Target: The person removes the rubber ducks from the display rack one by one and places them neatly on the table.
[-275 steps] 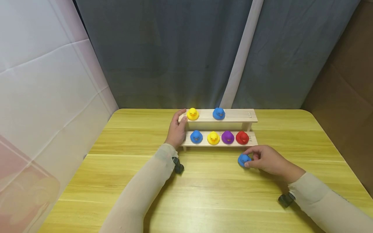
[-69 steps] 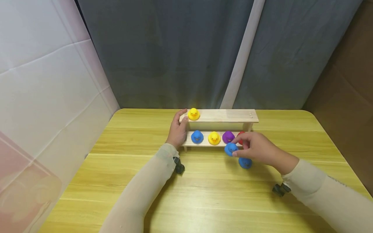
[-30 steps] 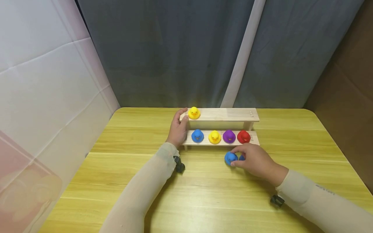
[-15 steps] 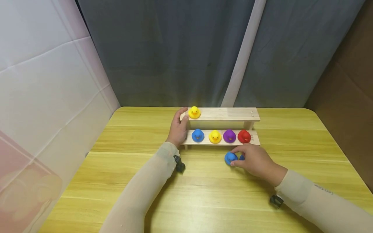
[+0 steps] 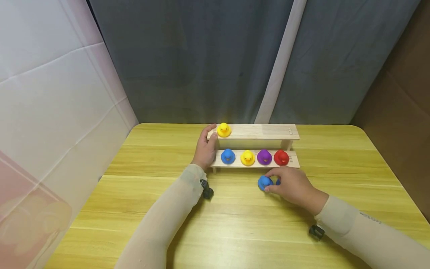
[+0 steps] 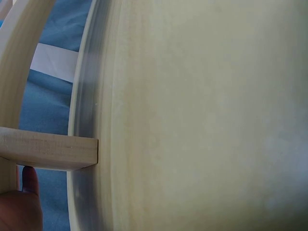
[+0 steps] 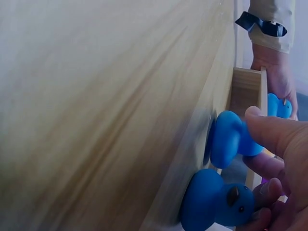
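Observation:
My left hand grips the left end of a two-tier wooden rack, thumb in front and fingers round the side. With thumb and fingers my right hand pinches a blue rubber duck at table level, just in front of the rack. Another blue duck stands right beside the held one, mostly hidden by that hand in the head view. Along the lower shelf sit a blue duck, a yellow duck, a purple duck and a red duck. One yellow duck tops the upper shelf's left end.
The rack stands near the back of a wood-grain table. Behind it hangs a grey curtain with a pale strip. A white sheet borders the left side, a brown panel the right.
A blue duck has come down from the upper shelf to the table, in my right hand, beside the blue duck set there earlier. Lately it shifts slightly left. My left hand stays put.

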`<action>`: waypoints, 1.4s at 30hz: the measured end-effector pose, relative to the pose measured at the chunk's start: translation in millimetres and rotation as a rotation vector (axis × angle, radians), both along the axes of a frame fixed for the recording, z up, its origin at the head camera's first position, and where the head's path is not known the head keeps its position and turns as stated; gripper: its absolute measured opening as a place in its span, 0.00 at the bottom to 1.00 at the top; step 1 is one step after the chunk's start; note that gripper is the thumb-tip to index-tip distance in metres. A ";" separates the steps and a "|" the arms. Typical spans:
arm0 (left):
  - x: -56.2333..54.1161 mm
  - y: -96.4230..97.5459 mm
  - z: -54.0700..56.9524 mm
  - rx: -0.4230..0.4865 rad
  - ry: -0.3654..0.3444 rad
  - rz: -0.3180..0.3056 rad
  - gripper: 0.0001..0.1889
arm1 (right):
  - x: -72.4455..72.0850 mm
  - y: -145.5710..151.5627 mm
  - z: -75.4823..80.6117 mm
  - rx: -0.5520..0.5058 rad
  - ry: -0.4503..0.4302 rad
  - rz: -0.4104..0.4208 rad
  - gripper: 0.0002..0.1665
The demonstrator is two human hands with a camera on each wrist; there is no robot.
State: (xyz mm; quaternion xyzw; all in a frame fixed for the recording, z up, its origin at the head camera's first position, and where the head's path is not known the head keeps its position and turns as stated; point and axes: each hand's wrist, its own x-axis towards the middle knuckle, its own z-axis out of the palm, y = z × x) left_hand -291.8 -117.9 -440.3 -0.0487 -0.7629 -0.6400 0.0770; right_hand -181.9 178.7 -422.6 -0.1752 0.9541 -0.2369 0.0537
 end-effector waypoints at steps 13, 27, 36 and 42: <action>0.0 -0.6 -0.4 -0.006 -0.001 -0.002 0.21 | 0.0 -1.4 0.6 0.021 -0.020 -0.009 0.23; -1.4 -1.2 -1.4 -0.007 0.006 -0.004 0.21 | -4.2 5.9 27.8 -0.281 -0.006 -0.019 0.22; -2.7 -1.0 -2.2 -0.004 0.023 -0.009 0.21 | -20.2 23.4 50.0 -0.459 0.117 -0.156 0.17; -3.3 -0.9 -2.9 -0.010 0.020 -0.004 0.21 | -40.8 41.2 49.8 -0.533 0.216 -0.252 0.19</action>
